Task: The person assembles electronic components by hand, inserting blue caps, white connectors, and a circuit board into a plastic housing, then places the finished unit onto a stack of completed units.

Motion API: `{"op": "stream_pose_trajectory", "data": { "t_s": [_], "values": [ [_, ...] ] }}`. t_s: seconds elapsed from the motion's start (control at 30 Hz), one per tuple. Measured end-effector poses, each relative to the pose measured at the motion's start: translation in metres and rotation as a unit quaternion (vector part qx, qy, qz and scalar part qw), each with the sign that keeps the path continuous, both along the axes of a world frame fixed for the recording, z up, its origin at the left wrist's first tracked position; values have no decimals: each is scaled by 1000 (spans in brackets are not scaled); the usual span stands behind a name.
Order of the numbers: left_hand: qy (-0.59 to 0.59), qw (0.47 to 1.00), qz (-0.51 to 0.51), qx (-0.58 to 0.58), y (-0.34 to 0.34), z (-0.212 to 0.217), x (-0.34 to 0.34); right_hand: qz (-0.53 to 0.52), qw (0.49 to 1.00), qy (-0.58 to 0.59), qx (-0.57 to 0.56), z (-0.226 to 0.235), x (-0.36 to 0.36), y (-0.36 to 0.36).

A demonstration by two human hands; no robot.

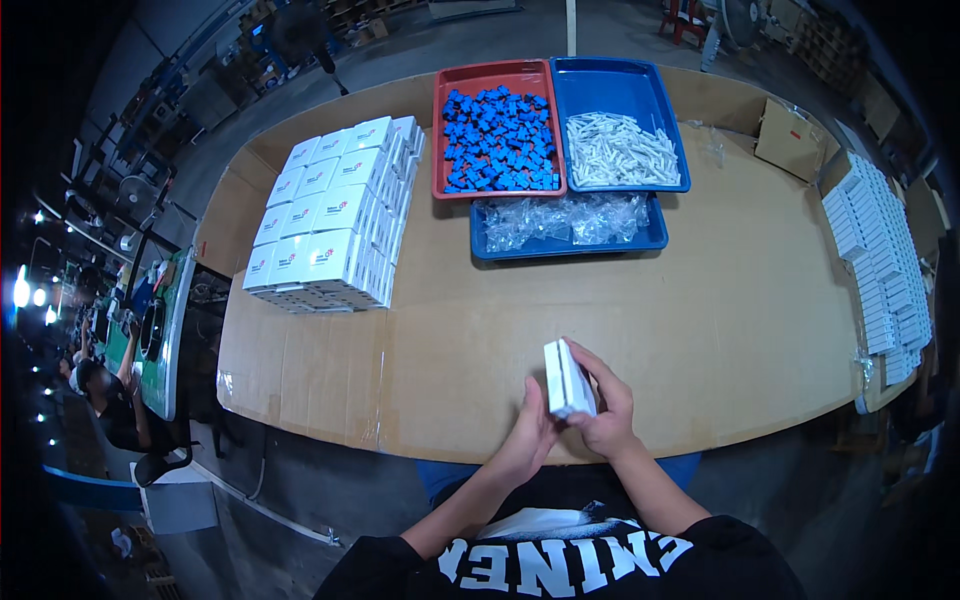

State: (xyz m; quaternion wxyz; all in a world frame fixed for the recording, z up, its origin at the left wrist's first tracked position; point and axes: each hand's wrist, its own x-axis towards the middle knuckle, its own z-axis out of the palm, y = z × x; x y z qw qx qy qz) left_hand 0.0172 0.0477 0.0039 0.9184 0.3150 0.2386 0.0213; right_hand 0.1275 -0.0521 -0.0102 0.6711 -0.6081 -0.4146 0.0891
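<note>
Cardboard-covered table, trays at far edge. Your left hand and right hand both clamp small white box; likely light, crushable — hold by edges.

box: white
left tray: red, blue parts
right tray: blue, white parts
table: tan, probably cardboard

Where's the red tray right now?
Head view, far side of the table: the red tray of blue parts sits left of the blue tray holding white parts.
</note>
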Motion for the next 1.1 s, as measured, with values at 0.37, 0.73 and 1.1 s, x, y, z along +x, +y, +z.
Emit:
{"op": "stream_pose_trajectory", "data": {
  "t_s": [0.37,0.73,1.1],
  "values": [
    [-21,963,127,235,22,-9,10,93,988,89,-83,26,5,3],
    [82,955,107,266,14,-13,19,11,976,-191,-102,-6,7,10],
    [83,939,142,303,9,-16,19,-21,961,-247,-124,-22,-5,10]
  ]
}}
